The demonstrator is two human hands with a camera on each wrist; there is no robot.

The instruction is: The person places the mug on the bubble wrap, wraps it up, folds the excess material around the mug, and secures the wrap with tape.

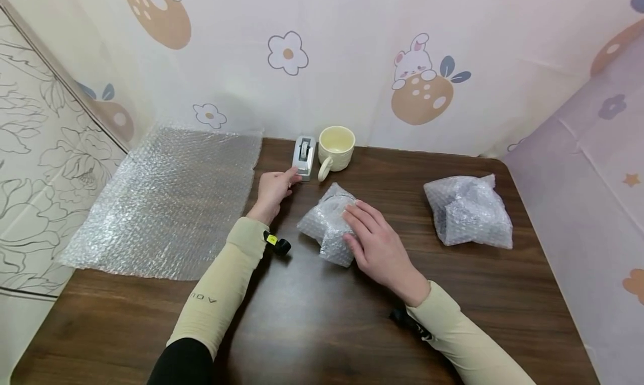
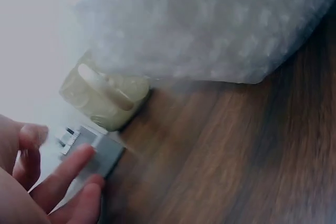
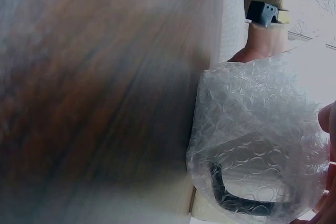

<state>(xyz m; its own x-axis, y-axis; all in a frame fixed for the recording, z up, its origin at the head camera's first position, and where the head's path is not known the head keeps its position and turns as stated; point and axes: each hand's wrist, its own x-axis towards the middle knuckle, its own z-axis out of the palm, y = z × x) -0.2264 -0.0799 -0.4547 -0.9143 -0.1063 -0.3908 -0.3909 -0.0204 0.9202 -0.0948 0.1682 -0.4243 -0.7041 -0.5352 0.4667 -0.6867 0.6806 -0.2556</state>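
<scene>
A small bubble-wrapped bundle sits mid-table; in the right wrist view a dark curved handle shows through its wrap, like a mug's. My right hand rests on the bundle's right side, fingers fairly straight. My left hand reaches to the near end of a grey tape dispenser. In the left wrist view its fingers touch the dispenser by the toothed cutter, with the thumb apart from them. Whether tape is on the fingers cannot be made out. A pale yellow mug stands just right of the dispenser.
A large flat sheet of bubble wrap covers the left of the table. Another bubble-wrapped bundle lies at the right. Patterned curtains hang behind the brown wooden table.
</scene>
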